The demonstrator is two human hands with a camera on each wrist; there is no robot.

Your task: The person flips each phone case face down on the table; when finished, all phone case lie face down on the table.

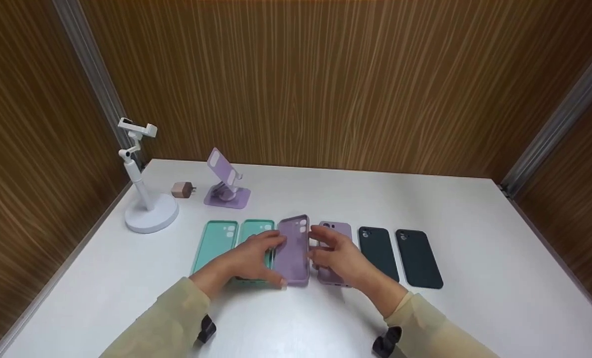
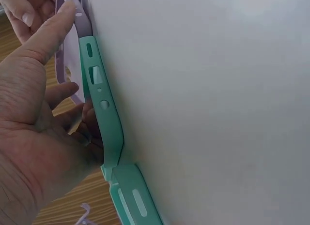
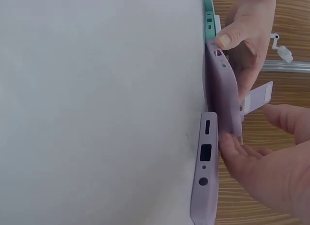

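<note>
A purple phone case (image 1: 292, 253), hollow side up, leans with its right edge raised off the white table. My left hand (image 1: 251, 257) holds it along the left side, thumb on the bottom edge and forefinger farther up. The fingers of my right hand (image 1: 345, 261) touch its raised right edge, while the right thumb (image 3: 286, 119) stands away from it. Under my left hand lies a teal phone case (image 2: 107, 116), partly hidden. Another lilac phone case (image 1: 345, 229), back up, lies beneath my right hand.
A second teal case (image 1: 216, 243) lies farther left, and two dark cases (image 1: 378, 251) lie in the row to the right. Behind stand a purple phone stand (image 1: 224, 171), a pinkish charger plug (image 1: 181, 189) and a white stand (image 1: 151, 214). Wood-grain panels (image 1: 296, 84) enclose the table.
</note>
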